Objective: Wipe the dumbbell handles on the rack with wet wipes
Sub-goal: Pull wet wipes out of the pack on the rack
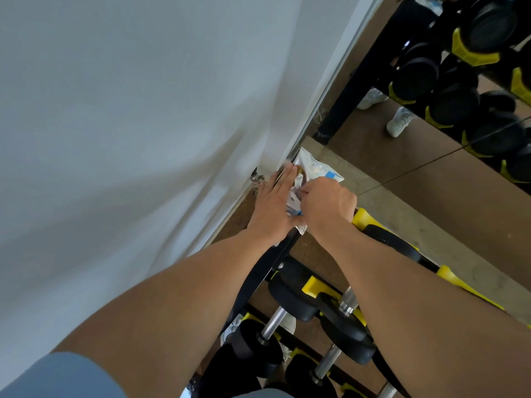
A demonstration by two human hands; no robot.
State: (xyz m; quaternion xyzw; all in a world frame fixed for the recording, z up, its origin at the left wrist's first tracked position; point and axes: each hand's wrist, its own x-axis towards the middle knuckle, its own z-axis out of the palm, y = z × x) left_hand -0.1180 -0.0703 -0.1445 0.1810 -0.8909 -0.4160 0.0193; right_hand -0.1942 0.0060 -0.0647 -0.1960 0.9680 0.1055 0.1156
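A black and yellow rack (280,251) carries dumbbells (304,300) with metal handles, beside a white wall (129,110). At its far end lies a pack of wet wipes (313,168). The left hand (273,205) lies flat with straight fingers against the pack, while the right hand (327,205) pinches at its middle.

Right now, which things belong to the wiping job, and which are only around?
Job: wet wipes pack, left hand, right hand, dumbbell handles, rack.
Only around: mirror, white wall.
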